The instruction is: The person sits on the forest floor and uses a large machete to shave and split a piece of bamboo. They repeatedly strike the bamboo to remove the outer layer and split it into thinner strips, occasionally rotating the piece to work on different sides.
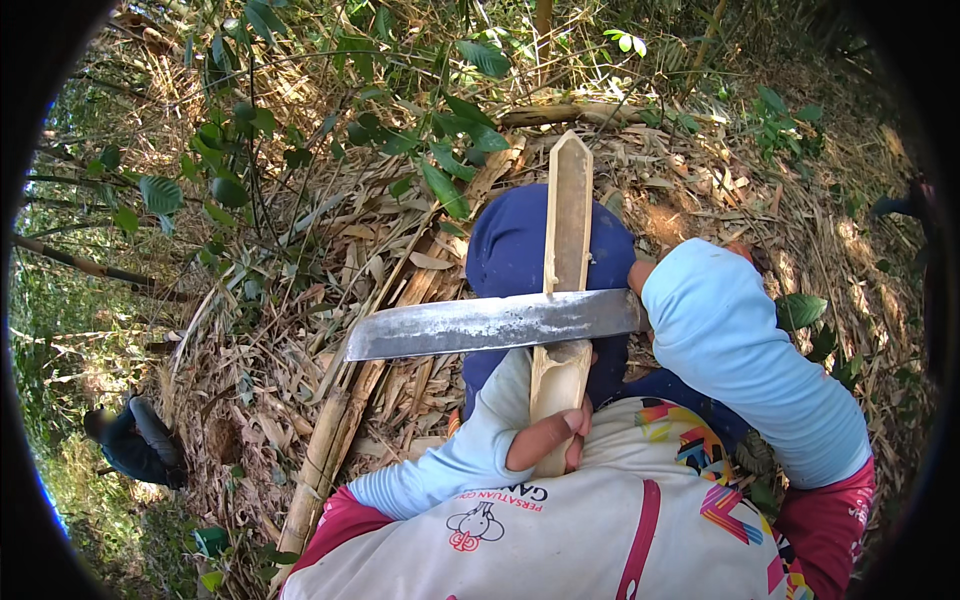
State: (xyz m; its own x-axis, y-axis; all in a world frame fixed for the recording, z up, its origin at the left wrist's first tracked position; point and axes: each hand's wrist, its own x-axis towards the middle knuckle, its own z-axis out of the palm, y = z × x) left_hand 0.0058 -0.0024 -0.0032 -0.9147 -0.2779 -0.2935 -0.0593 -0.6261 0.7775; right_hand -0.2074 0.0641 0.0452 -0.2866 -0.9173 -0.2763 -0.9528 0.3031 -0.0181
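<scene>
Split bamboo (pixel 571 215) lies mid-view, pointing to twelve o'clock over the navy-clad knee (pixel 503 245), likely for backing, and from afar I have the left hand (pixel 550 440) clasping its six-o'clock end, presumably for steadiness, while the right hand (pixel 640 277), at three, grips the knife (pixel 480 327) crossing it toward nine.

- One head-worn fisheye view faces down over a white shirt (pixel 560 545).
- Left hand (pixel 545 441) and knife (pixel 480 326) sit close to the lens.
- Leafy ground (pixel 262 385) spreads farther off.

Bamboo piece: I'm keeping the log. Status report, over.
Left hand grips bamboo piece, lower end. Right hand holds machete. Machete crosses over bamboo piece, hiding part.
</scene>
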